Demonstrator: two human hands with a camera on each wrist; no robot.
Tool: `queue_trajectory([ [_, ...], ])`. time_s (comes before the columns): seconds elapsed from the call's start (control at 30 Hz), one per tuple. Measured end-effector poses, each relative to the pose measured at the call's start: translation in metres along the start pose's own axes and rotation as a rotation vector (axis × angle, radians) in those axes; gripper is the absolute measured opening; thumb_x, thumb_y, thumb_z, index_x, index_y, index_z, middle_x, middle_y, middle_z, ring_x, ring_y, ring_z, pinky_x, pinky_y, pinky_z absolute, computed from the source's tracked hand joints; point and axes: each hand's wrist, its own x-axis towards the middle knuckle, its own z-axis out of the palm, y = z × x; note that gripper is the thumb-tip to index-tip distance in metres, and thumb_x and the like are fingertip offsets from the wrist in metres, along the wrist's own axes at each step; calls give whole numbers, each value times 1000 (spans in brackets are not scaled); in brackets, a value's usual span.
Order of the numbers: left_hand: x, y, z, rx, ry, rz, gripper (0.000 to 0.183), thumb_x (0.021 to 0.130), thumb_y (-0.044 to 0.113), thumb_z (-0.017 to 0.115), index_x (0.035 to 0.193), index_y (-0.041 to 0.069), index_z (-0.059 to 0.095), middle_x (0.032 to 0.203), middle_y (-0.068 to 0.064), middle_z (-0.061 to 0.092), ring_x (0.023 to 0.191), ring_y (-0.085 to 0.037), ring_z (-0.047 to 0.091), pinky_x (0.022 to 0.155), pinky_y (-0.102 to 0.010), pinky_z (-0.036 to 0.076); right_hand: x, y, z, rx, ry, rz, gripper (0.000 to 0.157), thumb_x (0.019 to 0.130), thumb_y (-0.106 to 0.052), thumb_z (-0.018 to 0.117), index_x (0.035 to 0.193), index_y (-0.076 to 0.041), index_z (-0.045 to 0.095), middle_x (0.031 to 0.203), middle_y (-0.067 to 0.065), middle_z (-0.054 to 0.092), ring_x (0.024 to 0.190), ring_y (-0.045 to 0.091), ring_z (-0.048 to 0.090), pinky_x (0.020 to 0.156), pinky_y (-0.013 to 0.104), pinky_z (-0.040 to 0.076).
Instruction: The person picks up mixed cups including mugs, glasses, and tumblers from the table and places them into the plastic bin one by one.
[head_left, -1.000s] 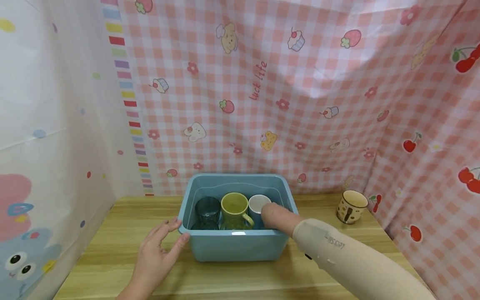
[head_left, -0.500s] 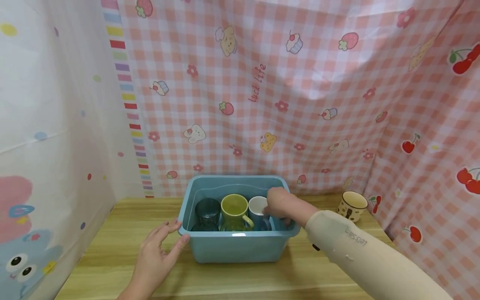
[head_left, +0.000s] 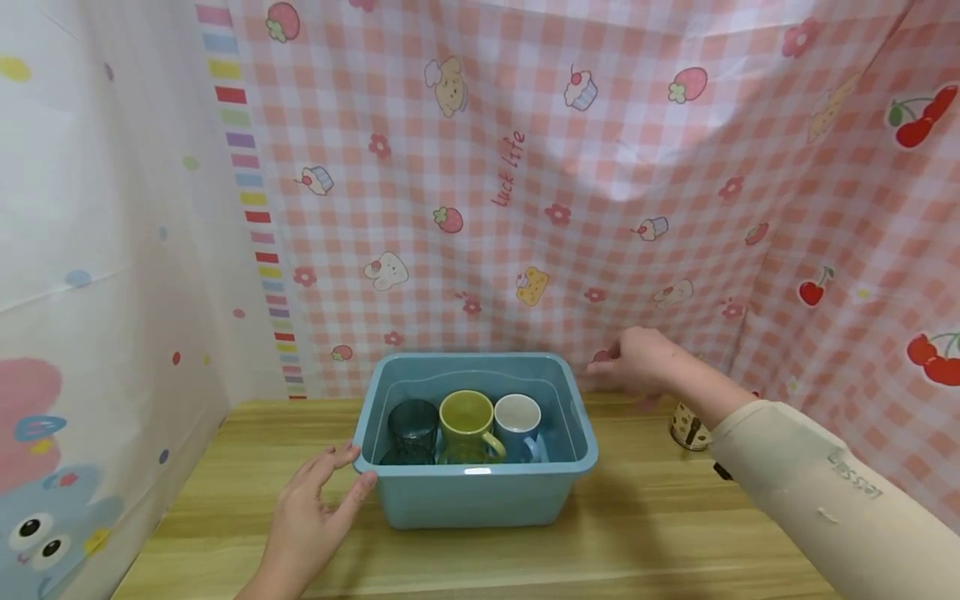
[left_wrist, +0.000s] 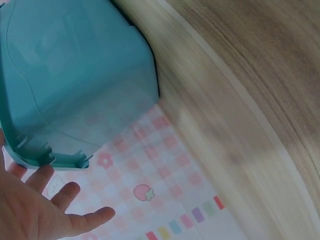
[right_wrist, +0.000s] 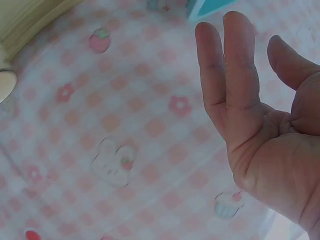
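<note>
A blue plastic bin (head_left: 472, 500) stands on the wooden table. In it, from left to right, are dark glass cups (head_left: 412, 423), a yellow-green mug (head_left: 467, 417) and a blue mug (head_left: 517, 442) with a white inside. The left hand (head_left: 309, 521) touches the bin's left front corner; the left wrist view shows its fingers (left_wrist: 66, 195) spread at the rim. Off the bin's right side, the right hand (head_left: 648, 362) hovers in the air with nothing in it. Its fingers (right_wrist: 241, 65) extend in the right wrist view.
A cream spotted mug (head_left: 687, 430) sits at the table's right rear, partly hidden behind the right forearm. A pink checked cloth (head_left: 420, 333) hangs right behind the table (head_left: 262, 450), and a white patterned one (head_left: 150, 333) hangs on the left.
The right hand has come out of the bin, away from the blue mug, and moved right and up. The blue mug now stands uncovered in the bin. The left hand stays at the rim.
</note>
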Motion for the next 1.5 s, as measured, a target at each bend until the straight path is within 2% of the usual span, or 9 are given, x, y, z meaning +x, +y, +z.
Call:
queue_trajectory([
  [0.13, -1, 0, 0, 9, -14, -17, 39, 85, 15, 91, 121, 5, 78, 130, -11, 78, 119, -45, 72, 96, -69, 57, -7, 20, -13, 0, -13, 22, 70, 105, -44, 66, 142, 15, 56, 130, 38, 65, 83, 27, 78, 59, 37, 66],
  [0.2, -1, 0, 0, 11, -24, -32, 40, 86, 16, 91, 122, 5, 77, 131, -11, 78, 121, -45, 71, 98, -68, 56, -8, 30, -18, 9, -31, 40, 77, 107, -45, 64, 149, 17, 46, 130, 38, 65, 85, 26, 78, 60, 38, 66],
  [0.37, -1, -1, 0, 25, -35, -56, 39, 87, 18, 90, 121, 5, 77, 132, -12, 77, 123, -44, 71, 100, -67, 56, -13, 54, -29, 37, -48, 79, 81, 108, -48, 61, 151, 18, 43, 124, 35, 67, 94, 31, 77, 64, 39, 67],
  [0.6, 1, -1, -1, 28, -50, -81, 40, 89, 21, 89, 122, 5, 76, 134, -13, 76, 125, -43, 70, 102, -66, 55, -18, 79, -40, 60, -65, 120, 92, 108, -56, 57, 151, 22, 36, 135, 39, 64, 106, 42, 77, 69, 43, 68],
  [1.0, 0, -2, -1, 22, -45, -82, 40, 88, 21, 90, 122, 5, 77, 134, -13, 76, 126, -44, 69, 103, -67, 55, -25, 107, -46, 62, -56, 134, 93, 107, -63, 53, 151, 18, 42, 133, 38, 66, 107, 42, 75, 71, 42, 68],
  [1.13, 0, -3, 0, 29, -42, -76, 39, 88, 21, 90, 121, 6, 77, 135, -12, 76, 126, -41, 70, 102, -65, 55, -27, 112, -44, 97, -20, 136, 94, 109, -61, 50, 154, 20, 36, 134, 38, 65, 106, 40, 76, 72, 42, 68],
  [1.17, -1, -3, 0, 32, -40, -75, 39, 88, 22, 90, 121, 7, 77, 135, -11, 76, 126, -40, 70, 106, -55, 57, -28, 114, -43, 117, -4, 137, 95, 109, -61, 50, 155, 20, 33, 136, 38, 64, 106, 39, 76, 71, 43, 68],
  [1.27, -1, -2, 0, 35, -45, -77, 39, 88, 22, 90, 122, 7, 77, 136, -10, 76, 127, -37, 70, 106, -53, 56, -31, 118, -42, 162, 65, 130, 96, 109, -60, 48, 156, 21, 28, 135, 38, 65, 98, 32, 78, 70, 43, 68],
  [1.5, 0, -1, -1, 20, -62, -87, 39, 90, 23, 88, 123, 6, 76, 137, -13, 74, 128, -42, 68, 104, -65, 54, -35, 132, -35, 145, 254, 118, 101, 107, -68, 43, 156, 20, 31, 129, 38, 69, 74, 24, 80, 70, 44, 66],
])
